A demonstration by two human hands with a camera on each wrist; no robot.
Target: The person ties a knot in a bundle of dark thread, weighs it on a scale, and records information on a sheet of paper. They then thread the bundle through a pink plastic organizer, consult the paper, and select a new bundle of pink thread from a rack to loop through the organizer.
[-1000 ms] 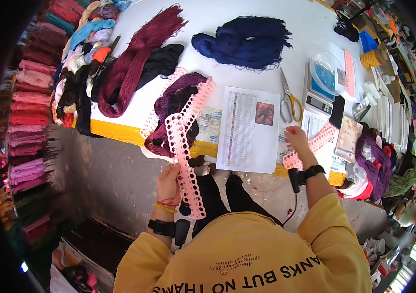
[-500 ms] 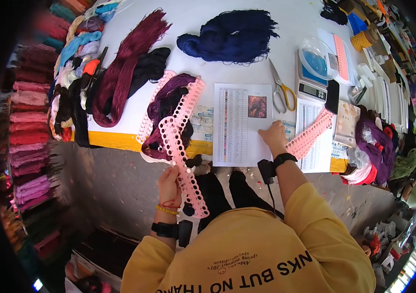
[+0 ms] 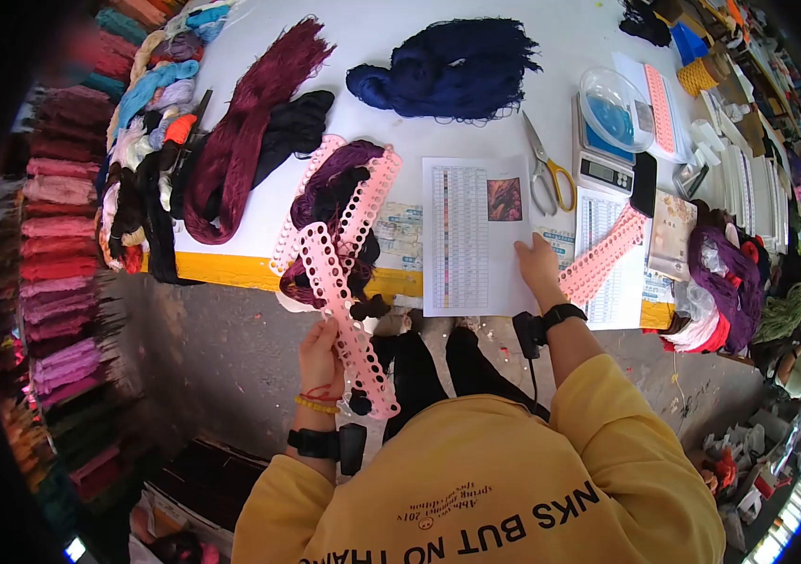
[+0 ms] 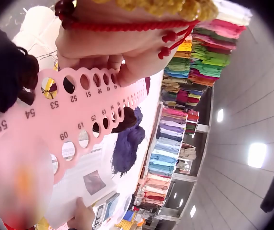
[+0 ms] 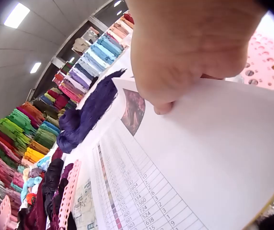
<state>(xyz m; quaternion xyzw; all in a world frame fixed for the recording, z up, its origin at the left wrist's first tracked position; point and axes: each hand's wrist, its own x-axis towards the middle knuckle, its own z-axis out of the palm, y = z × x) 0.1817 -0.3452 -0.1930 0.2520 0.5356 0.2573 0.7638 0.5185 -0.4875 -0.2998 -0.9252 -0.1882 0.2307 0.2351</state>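
Observation:
My left hand [image 3: 319, 350] pinches the edge of a long pink thread card [image 3: 330, 277] with holes down both sides. Printed numbers run beside the holes of this thread card [image 4: 72, 112] in the left wrist view, where a dark tuft of thread [image 4: 5, 72] hangs by its near end. At the right edge of a printed sheet [image 3: 457, 254], my right hand [image 3: 540, 266] grips the paper, thumb on top and the other fingers mostly hidden. The sheet [image 5: 214, 129] carries a colour chart and a small picture. Another pink card [image 3: 368, 202] lies under purple and black thread.
Maroon [image 3: 241, 141] and navy [image 3: 457, 70] skeins lie across the table. Scissors [image 3: 551, 174], a scale [image 3: 604, 169] with a clear tub, and more pink cards [image 3: 607, 252] are on the right. Hanging yarn [image 3: 62, 244] lines the left side.
My right hand has come down from above the table to the sheet's right edge, and the sheet has shifted slightly right. The left hand keeps its hold on the card.

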